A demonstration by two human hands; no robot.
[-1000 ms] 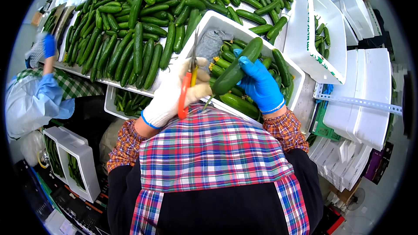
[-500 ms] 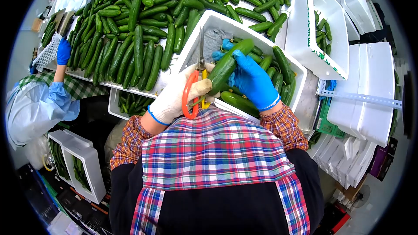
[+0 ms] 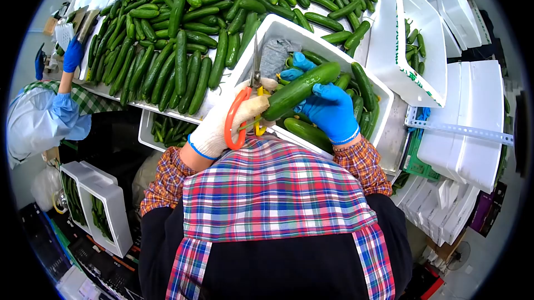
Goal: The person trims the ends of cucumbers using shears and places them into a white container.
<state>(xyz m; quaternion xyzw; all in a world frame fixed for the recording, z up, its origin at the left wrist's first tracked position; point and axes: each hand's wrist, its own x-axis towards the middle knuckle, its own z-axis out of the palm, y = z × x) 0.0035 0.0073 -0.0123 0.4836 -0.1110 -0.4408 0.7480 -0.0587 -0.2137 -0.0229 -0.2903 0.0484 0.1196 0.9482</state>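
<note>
A: Head view: what's my left hand [image 3: 219, 127] status? Sorry, yours.
B: White glove, grasping orange-handled scissors [image 3: 237, 115]. Blades point away from me. Fingertips right by the near end of the cucumber; can't tell if they touch it.
A: And your right hand [image 3: 335, 115]?
B: Blue glove, wrapped around that cucumber [image 3: 300, 93]. Thumb on the near side, other fingertips showing past the far side.
A: Cucumber location?
B: In my grip, tilted, left end lower. It's above the white box [image 3: 332, 51], with more cucumbers under it and a grey liner [image 3: 278, 52] in the far corner.
A: Around you?
B: Big cucumber pile [image 3: 192, 22] on the table, beyond the box and to its left. Foam crate [image 3: 384, 38] to the right, a few cucumbers inside. Co-worker's blue-gloved hand [image 3: 73, 55] far left, well apart from mine.
</note>
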